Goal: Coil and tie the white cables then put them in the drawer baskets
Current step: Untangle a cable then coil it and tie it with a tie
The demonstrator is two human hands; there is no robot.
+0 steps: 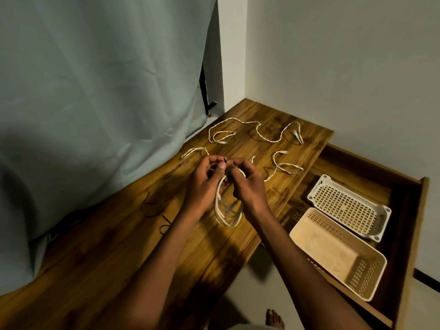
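Tying the first bundle: left hand (202, 179) and right hand (245, 182) both pinching the top of the coiled white cable (226, 208), hanging over the table (119, 246), with a dark tie (225, 160) poking up between the fingertips. Likely needing a twist to close, then carrying to the drawer baskets (338, 251). Leaving three loose cables (252, 132) lying beyond. Showing no readable writing or brand
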